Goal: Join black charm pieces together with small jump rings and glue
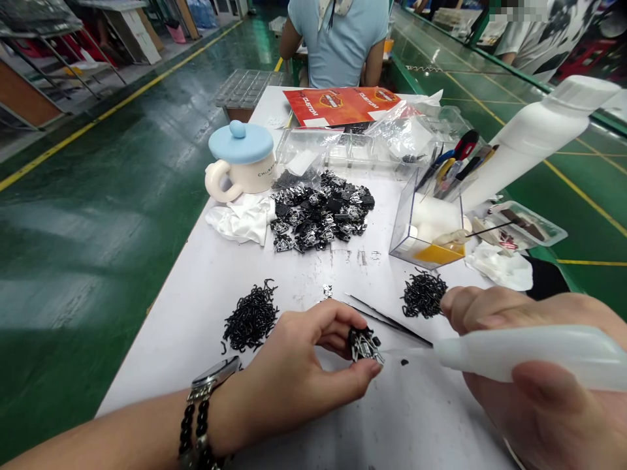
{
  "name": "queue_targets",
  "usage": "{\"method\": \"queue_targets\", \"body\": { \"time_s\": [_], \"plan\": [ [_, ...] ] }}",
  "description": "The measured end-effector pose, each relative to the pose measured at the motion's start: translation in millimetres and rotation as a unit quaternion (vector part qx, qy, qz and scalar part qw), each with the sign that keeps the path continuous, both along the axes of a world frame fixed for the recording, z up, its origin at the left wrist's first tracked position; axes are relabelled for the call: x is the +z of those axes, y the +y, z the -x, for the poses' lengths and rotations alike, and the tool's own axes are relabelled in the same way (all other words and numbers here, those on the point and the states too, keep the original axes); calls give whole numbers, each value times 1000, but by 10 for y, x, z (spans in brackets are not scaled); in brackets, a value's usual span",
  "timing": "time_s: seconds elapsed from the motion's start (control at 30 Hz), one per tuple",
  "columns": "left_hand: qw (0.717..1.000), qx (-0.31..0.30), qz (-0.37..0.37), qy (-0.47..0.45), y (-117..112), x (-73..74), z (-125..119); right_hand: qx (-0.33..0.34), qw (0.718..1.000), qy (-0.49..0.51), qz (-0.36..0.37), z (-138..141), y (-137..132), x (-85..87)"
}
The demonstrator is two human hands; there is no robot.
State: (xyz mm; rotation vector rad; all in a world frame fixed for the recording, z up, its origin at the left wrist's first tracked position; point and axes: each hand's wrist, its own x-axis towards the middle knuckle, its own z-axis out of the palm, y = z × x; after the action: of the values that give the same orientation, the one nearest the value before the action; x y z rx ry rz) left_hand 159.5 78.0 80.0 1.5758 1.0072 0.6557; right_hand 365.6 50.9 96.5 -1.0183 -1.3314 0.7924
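My left hand (298,365) pinches a small black-and-silver metal piece (364,344) between thumb and fingertips. My right hand (543,405) grips a white plastic squeeze bottle (524,353), whose thin nozzle points at that piece. Slim black tweezers (389,320) lie between my hands on the white work table (161,352). Two heaps of small black wire clips (251,317) (424,294) sit to either side of my hands. Farther up, a larger pile of black-and-silver metal pieces (318,212) lies on the table.
A cream mug with a blue lid (240,160) stands beside a crumpled white cloth (242,219). A clear box (426,228) and tool holder stand at right, with a large white bottle (533,140) above them. Red printed cards (340,106) lie at the far end, near a seated co-worker (337,39).
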Motion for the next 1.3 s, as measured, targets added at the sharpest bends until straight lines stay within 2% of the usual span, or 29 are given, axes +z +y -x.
{"method": "queue_targets", "body": {
  "time_s": [0.33,0.5,0.6,0.73,0.8,0.9,1.0,1.17,1.3],
  "plan": [
    [1000,-4,9,9,2,-3,-3,34,999,-37,-15,7,40,-12],
    [1000,-7,9,7,1,-4,-6,58,998,-27,0,-13,18,3],
    [1000,-11,23,11,6,14,-7,15,1000,5,-3,-1,60,-1],
    [998,-27,49,4,-3,36,-16,-112,992,24,-50,15,250,-107],
    [997,-41,62,-1,-20,37,-28,-121,992,-32,-23,11,376,-191],
    [994,-79,81,5,-56,27,-56,-69,986,-142,43,18,556,-308],
    [990,-121,75,15,-92,15,-80,-53,971,-222,69,60,703,-413],
    [979,-201,33,22,-141,43,-70,-49,945,-317,68,108,801,-522],
    [958,-286,-13,36,-171,68,-63,-76,931,-356,10,114,665,-414]
  ]
}}
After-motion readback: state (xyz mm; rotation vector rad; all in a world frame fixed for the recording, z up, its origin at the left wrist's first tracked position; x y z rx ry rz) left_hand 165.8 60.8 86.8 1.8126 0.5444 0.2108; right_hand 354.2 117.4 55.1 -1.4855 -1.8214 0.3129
